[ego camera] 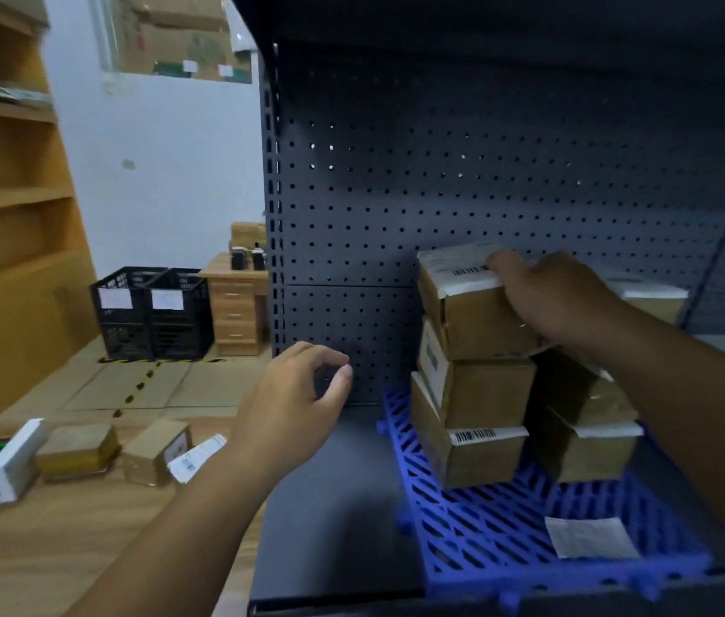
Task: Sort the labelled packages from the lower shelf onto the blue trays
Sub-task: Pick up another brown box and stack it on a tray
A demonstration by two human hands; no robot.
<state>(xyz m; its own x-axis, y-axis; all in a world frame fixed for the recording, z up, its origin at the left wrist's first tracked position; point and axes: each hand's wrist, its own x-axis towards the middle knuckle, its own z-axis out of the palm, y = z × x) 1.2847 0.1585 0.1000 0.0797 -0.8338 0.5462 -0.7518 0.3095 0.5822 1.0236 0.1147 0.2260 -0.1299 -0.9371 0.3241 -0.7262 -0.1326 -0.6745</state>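
Note:
A blue slatted tray (503, 532) lies on the dark shelf, with a white label (590, 537) on its front. On it stands a stack of three brown labelled boxes, and my right hand (552, 300) grips the top box (467, 305), fingers over its barcode label. Under it sit the middle box (481, 387) and the bottom box (472, 452). Two more boxes (583, 438) are stacked to the right, partly hidden by my right arm. My left hand (294, 403) hovers left of the stack with its fingers loosely curled and holding nothing.
Several loose packages (151, 452) lie on the wooden floor at the left. Two black crates (151, 313) and a small wooden drawer unit (236, 305) stand by the white wall. Wooden shelving (9, 207) fills the far left. The perforated back panel (463, 171) closes the shelf behind.

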